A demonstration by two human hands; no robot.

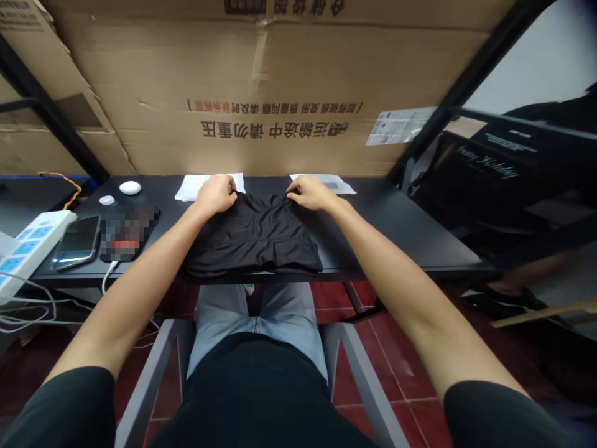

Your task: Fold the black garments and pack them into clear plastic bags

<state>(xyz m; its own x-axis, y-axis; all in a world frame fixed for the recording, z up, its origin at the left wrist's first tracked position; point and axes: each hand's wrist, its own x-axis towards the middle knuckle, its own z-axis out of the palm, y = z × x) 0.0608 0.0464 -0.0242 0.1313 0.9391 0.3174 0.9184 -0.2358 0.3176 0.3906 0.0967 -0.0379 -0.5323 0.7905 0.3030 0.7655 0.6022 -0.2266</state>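
pinching soft black knit cloth [254, 239], left hand [216, 195] and right hand [311, 193] fingers closed on it

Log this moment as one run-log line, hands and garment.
left hand: on far edge | right hand: on far edge | item: folded black garment | surface: black desk

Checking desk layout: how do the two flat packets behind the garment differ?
The left packet is opaque white and looks larger; the right packet looks translucent with a grey patch. The left hand overlaps the left packet; the right hand barely reaches the right one. Both lie flat on the black table.
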